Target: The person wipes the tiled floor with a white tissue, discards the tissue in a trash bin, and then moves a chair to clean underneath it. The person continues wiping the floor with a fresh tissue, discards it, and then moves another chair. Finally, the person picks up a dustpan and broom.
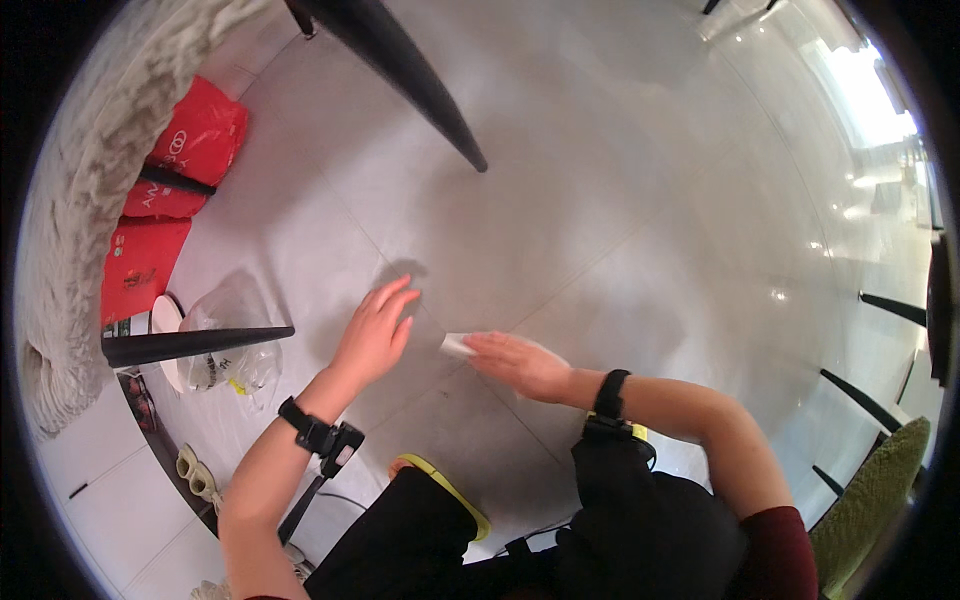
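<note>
My right hand (521, 365) lies palm down over a white folded tissue or cloth (456, 344), whose end sticks out past the fingertips, above the grey tiled floor (570, 225). The hand is slightly blurred, and how it grips the white piece is hidden beneath it. To its left, my left hand (375, 330) hovers over the floor with its fingers apart and nothing in them. Both wrists wear black straps with small devices. Below the hands, a foot in a yellow-green slipper (450, 491) rests on the floor.
Dark tapered furniture legs (427, 90) reach in from the top and left. Red bags (199, 135) and a clear plastic bag (232, 337) stand at the left, near a fluffy pale cover (82, 210). Pale shoes (196, 476) lie lower left. A green cushioned seat (874, 510) is at the lower right.
</note>
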`<state>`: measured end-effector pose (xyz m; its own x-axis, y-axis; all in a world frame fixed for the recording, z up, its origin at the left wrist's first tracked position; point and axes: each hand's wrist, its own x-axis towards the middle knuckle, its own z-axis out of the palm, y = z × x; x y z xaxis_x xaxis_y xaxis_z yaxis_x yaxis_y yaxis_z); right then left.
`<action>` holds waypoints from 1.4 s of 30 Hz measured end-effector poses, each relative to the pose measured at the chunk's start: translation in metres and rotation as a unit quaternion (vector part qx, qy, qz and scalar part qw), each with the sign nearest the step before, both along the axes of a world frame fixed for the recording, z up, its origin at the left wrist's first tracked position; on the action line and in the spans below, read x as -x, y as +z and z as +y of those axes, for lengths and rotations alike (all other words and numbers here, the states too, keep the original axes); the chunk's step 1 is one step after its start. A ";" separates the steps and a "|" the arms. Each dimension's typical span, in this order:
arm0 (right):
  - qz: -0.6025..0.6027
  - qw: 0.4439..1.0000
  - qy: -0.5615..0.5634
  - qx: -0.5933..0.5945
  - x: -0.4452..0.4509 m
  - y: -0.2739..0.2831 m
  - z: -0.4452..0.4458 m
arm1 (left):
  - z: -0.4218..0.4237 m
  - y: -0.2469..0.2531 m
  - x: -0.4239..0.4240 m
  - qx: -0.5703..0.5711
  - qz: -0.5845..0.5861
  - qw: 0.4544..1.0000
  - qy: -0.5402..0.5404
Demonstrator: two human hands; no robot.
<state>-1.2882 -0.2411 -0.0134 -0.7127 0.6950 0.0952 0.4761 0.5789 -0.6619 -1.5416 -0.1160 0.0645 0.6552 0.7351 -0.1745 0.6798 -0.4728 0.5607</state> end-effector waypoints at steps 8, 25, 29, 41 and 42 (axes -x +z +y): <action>-0.003 0.986 -0.153 0.063 -0.123 -0.057 0.160 | -0.019 -0.027 0.052 0.112 0.065 0.983 0.126; 0.109 0.969 0.213 0.063 0.064 -0.094 0.053 | -0.038 -0.048 0.077 0.200 0.033 0.926 0.318; 0.195 0.944 -0.090 0.251 0.024 -0.093 0.132 | -0.037 -0.048 0.070 0.196 0.037 0.932 0.303; 0.033 0.943 -0.329 0.029 -0.080 -0.089 0.206 | -0.035 -0.058 0.130 -0.174 -0.124 0.840 0.500; 0.054 0.924 -0.376 0.036 -0.084 -0.086 0.208 | -0.027 -0.055 0.125 -0.167 -0.165 0.831 0.504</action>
